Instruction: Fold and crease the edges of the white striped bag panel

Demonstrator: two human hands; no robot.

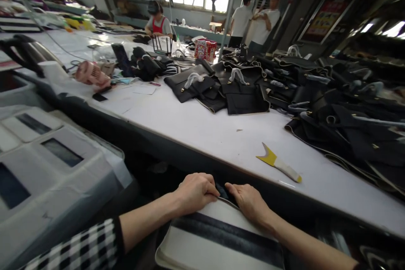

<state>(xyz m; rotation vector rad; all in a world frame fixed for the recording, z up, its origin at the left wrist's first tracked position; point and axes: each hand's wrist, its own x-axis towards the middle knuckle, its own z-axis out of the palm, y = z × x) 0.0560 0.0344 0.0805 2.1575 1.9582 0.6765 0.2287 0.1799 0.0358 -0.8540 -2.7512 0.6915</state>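
Note:
In front of me, low in the head view, is a white bag piece with a dark band (228, 228), its pale edging showing along the rim. My left hand (196, 194) pinches its upper edge between thumb and fingers. To the right, my right hand (252, 203) grips the same piece near its upper right corner, thumb pointing toward my left hand. The fingers of my right hand are partly hidden. A small dark gap separates the hands. Beyond them on the white table lies a flat tool with a yellow forked end (268, 156) and a pale handle.
The table edge (177, 143) runs across just past my hands. Black bags (247, 95) with wrapped handles pile up at the right and back. White panels with dark windows (63, 152) are stacked at left. A pink fan (91, 74) stands behind. Several people are farther off.

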